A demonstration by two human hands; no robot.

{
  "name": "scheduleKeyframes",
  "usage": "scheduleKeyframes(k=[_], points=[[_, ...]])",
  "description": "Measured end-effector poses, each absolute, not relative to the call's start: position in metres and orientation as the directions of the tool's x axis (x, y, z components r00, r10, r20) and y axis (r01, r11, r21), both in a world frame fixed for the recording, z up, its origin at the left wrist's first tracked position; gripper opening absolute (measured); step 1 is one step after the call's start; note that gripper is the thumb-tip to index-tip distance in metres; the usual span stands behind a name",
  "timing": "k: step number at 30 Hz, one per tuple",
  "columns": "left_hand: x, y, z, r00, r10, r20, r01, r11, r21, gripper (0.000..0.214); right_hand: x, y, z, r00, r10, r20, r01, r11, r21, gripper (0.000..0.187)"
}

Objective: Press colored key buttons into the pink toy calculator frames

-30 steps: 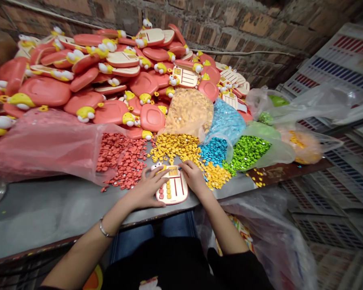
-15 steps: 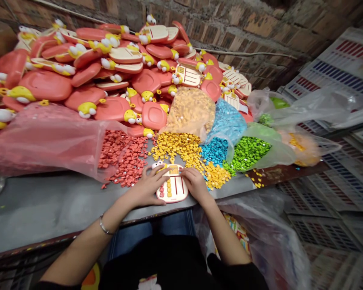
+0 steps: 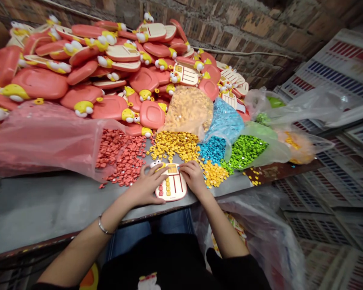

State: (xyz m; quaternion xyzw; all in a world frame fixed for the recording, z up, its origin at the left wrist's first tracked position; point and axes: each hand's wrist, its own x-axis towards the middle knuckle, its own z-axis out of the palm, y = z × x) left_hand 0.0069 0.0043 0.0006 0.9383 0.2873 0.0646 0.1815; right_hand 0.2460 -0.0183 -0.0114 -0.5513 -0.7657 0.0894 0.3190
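Note:
My left hand and my right hand grip a cream toy calculator with a yellow duck head, lying on the grey table top. Yellow keys fill its lower part, and my fingers hide its upper edges. Loose piles of small red pieces, yellow pieces, blue pieces and green pieces lie just beyond my hands. Behind them rises a heap of coral duck-shaped toy cases.
A grey table ends in a front edge near my lap. Filled plastic bags lie open beside the piles. A brick wall stands behind, stacked white crates fill the right, and a plastic bag hangs below the table.
My view has shifted slightly, so the scene sits a little differently. Both hands remain on the toy calculator, with my fingers shifted only slightly.

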Motion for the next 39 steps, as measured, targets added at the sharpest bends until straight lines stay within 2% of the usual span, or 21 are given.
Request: scheduleKeyframes(k=[9,21,28,31,33,34,36,38,39], points=[[0.007,0.004,0.001,0.824,0.567,0.015,0.519,-0.763,0.386,0.081,0.246,-0.028,-0.015,-0.218,0.897,0.384,0.825,0.38,-0.418,0.014],[0.006,0.004,0.004,0.813,0.583,0.014,0.543,-0.766,0.343,0.079,0.235,-0.026,-0.023,-0.125,0.903,0.411,0.663,0.384,-0.643,0.017],[0.009,0.003,0.005,0.793,0.609,0.019,0.575,-0.759,0.305,0.072,0.227,-0.024,-0.01,-0.396,0.858,0.326,0.6,0.511,-0.616,0.022],[0.009,0.002,0.005,0.791,0.611,0.028,0.579,-0.762,0.289,0.068,0.231,-0.039,0.002,-0.522,0.812,0.26,0.499,0.538,-0.679,0.016],[0.008,0.002,0.003,0.791,0.611,0.038,0.577,-0.765,0.284,0.069,0.238,-0.049,0.007,-0.537,0.806,0.249,0.418,0.511,-0.751,0.013],[0.008,0.002,0.002,0.793,0.607,0.043,0.573,-0.769,0.284,0.07,0.245,-0.051,0.009,-0.485,0.835,0.259,0.404,0.477,-0.78,0.012],[0.007,0.002,0.0,0.8,0.598,0.055,0.562,-0.777,0.285,0.074,0.263,-0.05,0.009,-0.231,0.928,0.292,0.473,0.369,-0.8,0.013],[0.007,0.001,-0.001,0.806,0.589,0.065,0.551,-0.785,0.285,0.075,0.287,-0.04,0.007,0.084,0.939,0.333,0.635,0.207,-0.745,0.014],[0.007,0.0,-0.002,0.808,0.585,0.067,0.547,-0.788,0.284,0.075,0.298,-0.033,0.006,0.18,0.922,0.344,0.719,0.116,-0.685,0.014]])
